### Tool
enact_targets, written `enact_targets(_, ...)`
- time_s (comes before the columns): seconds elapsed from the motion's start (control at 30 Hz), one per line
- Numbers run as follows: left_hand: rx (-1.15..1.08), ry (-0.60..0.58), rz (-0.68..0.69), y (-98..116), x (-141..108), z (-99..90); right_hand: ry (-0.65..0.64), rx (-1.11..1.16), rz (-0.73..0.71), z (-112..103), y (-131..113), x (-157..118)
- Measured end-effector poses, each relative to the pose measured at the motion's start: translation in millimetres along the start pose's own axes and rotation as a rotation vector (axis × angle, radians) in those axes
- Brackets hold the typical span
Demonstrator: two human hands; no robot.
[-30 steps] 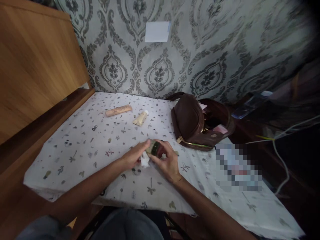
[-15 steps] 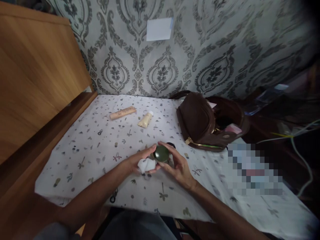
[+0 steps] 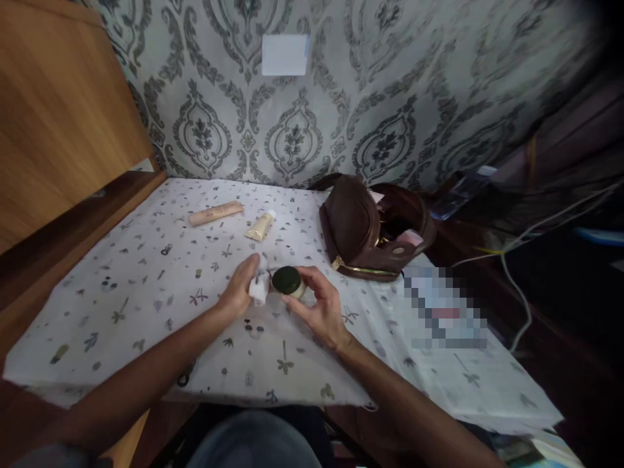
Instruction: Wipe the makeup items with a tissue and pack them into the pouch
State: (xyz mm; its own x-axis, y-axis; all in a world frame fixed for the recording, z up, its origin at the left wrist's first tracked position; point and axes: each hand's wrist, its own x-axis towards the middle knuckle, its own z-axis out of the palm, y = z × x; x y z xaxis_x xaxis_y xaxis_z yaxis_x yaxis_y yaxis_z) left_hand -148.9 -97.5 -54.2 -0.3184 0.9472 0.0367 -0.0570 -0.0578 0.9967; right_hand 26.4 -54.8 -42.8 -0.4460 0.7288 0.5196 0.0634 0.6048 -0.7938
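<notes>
My right hand (image 3: 319,305) grips a small round jar with a dark green lid (image 3: 286,280), fingers and thumb around its right side. Just left of it, my left hand (image 3: 240,286) pinches a crumpled white tissue (image 3: 260,286). The tissue hangs beside the jar; whether they touch, I cannot tell. Farther back on the patterned white cloth (image 3: 214,364) lie a peach-coloured tube (image 3: 216,213) and a smaller cream tube with a white cap (image 3: 260,225).
A brown leather bag (image 3: 355,227) with a gold zip stands unzipped at the right rear. A blurred-out flat item (image 3: 446,305) lies right of it. Wooden furniture (image 3: 73,117) borders the left side, and a patterned wall rises behind. A cable (image 3: 521,305) hangs at right.
My hands have moved apart; the left now holds the tissue away from the jar's side, while the right keeps the jar. The camera view has shifted right.
</notes>
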Motion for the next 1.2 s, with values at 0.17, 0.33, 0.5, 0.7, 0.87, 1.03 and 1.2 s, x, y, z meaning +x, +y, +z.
enact_targets(0.17, -0.002, -0.056, 0.033, 12.5, 0.6, -2.1, -0.128, -0.06, -0.027, 5.0, 2.2, -2.9)
enact_targets(0.33, 0.364, -0.214, 0.251, 24.1, -9.3, 5.0, -0.128, -0.037, 0.1, 7.3, 5.3, 0.1)
enact_targets(0.5, 0.482, -0.255, 0.586, 33.5, -18.3, 4.5, -0.075, 0.144, 0.258, 4.4, 0.4, 3.8)
enact_targets(0.7, 0.536, -0.246, 0.731, 42.0, -25.8, 3.7, -0.032, 0.417, 0.414, 0.0, -1.4, 9.0)
enact_targets(0.87, 0.513, -0.215, 0.682, 44.8, -28.4, 5.3, -0.065, 0.587, 0.401, -1.1, -4.8, 9.3)
enact_targets(1.03, 0.414, -0.175, 0.543, 45.2, -26.0, 6.1, -0.14, 0.679, 0.355, -2.6, -4.6, 6.8)
enact_targets(1.2, 0.325, -0.096, 0.287, 43.9, -24.5, 6.1, -0.201, 0.643, 0.235, -6.9, -9.3, 5.1)
